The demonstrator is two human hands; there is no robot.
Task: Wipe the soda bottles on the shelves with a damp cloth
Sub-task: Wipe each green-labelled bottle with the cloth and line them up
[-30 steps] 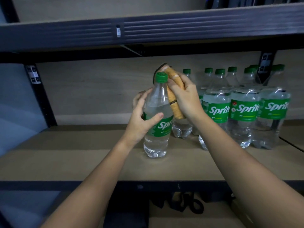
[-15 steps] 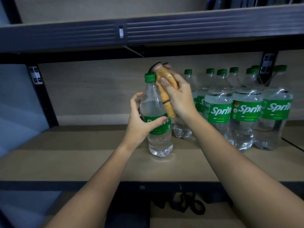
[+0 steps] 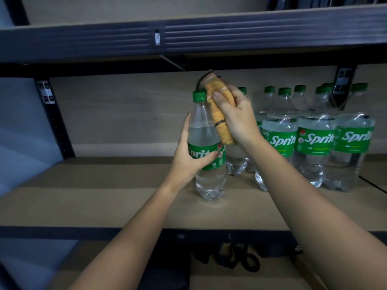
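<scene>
Two sets of fingers at work: left hand (image 3: 188, 158) wrapped round the label of a Sprite bottle (image 3: 207, 147) standing upright on the shelf (image 3: 104, 197), right hand (image 3: 236, 120) clutching an orange cloth (image 3: 219, 116) against that bottle's neck, more bottles (image 3: 314, 139) clustered just right of it.

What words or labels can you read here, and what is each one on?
"Sprit", rest hidden by the thumb: green label of the bottle gripped by the left hand.
"Sprit", cut off at the edge: labels of three front bottles standing on the shelf.
Small print and red logos on those labels: too small to read.
Cloth in the right hand: no text.
</scene>
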